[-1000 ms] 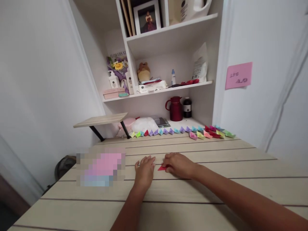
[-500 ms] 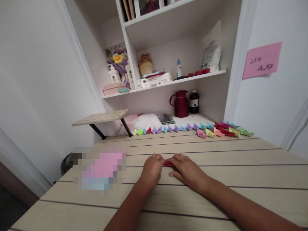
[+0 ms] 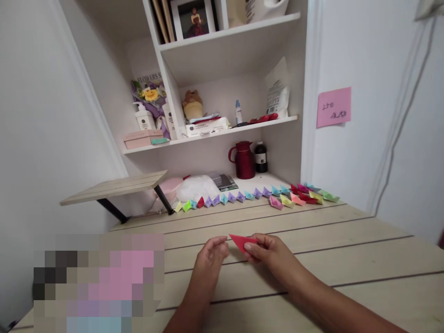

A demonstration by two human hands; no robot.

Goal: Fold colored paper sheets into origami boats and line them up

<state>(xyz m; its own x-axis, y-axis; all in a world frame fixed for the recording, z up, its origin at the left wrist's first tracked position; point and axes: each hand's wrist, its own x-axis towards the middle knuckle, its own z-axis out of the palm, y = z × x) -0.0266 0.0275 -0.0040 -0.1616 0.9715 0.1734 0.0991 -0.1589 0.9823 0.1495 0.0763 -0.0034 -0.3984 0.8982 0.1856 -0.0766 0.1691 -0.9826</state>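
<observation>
A folded piece of red paper (image 3: 239,241), roughly triangular with a point toward the left, is pinched between the thumb and fingers of my right hand (image 3: 267,249). Just left of its tip is my left hand (image 3: 212,252), apart from the paper, fingers loosely curved and holding nothing. Both hands are over the front middle of the wooden table (image 3: 256,314). Part of the red paper is hidden behind my right thumb.
Small folded paper boats (image 3: 241,197) line the table's back edge, more clustered at the right (image 3: 298,199). A small raised wooden stand (image 3: 118,185) is at the left. Behind are a shelf (image 3: 222,132) and a dark red jug (image 3: 244,161). A blurred patch covers the lower left.
The red paper, pressed at the table between both hands before, is now raised in my right hand. My left hand has let go and moved slightly left. The view has shifted.
</observation>
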